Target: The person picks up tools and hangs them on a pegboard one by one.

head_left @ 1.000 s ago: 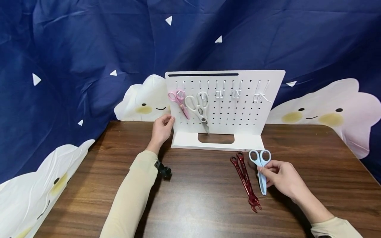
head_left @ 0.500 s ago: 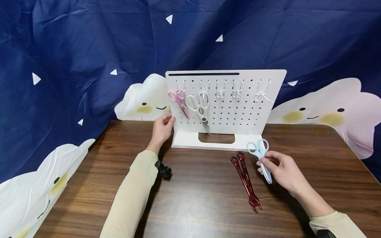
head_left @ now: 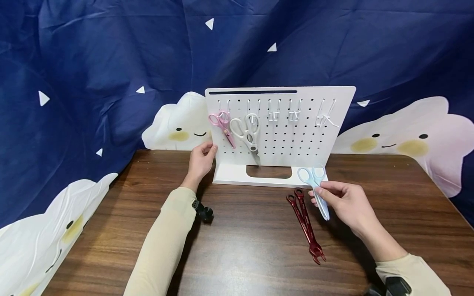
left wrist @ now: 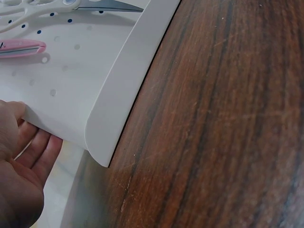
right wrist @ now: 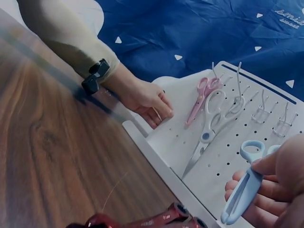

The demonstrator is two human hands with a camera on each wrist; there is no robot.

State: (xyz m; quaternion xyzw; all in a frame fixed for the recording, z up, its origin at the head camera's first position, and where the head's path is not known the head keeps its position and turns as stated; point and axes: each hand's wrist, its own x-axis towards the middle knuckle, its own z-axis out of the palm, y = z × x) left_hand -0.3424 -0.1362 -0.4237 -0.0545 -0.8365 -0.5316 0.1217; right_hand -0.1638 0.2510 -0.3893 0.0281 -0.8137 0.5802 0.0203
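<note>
My left hand (head_left: 201,162) holds the left edge of a white pegboard (head_left: 338,93), thumb on the front and fingers behind it, as the left wrist view shows. Pinched in my right hand (head_left: 352,207) is a pair of light blue scissors (head_left: 321,202), handle loops up and blades slanting down, in front of the board's lower right base. Pink scissors (head_left: 228,139) and larger white scissors (head_left: 253,147) hang from hooks on the board's left half. Two dark red combination wrenches (head_left: 304,220) lie side by side on the table, just left of the right hand.
More white wire hooks (head_left: 274,115) stick out of the board's middle, with another hook (head_left: 323,119) toward its right side. The board's base (head_left: 229,176) stands on a brown wooden table (head_left: 237,246). A blue cloth (head_left: 111,61) with white clouds hangs behind.
My right hand has lifted the light blue scissors and moved them left and away from me, toward the board's base. The left hand stays at the board's edge.
</note>
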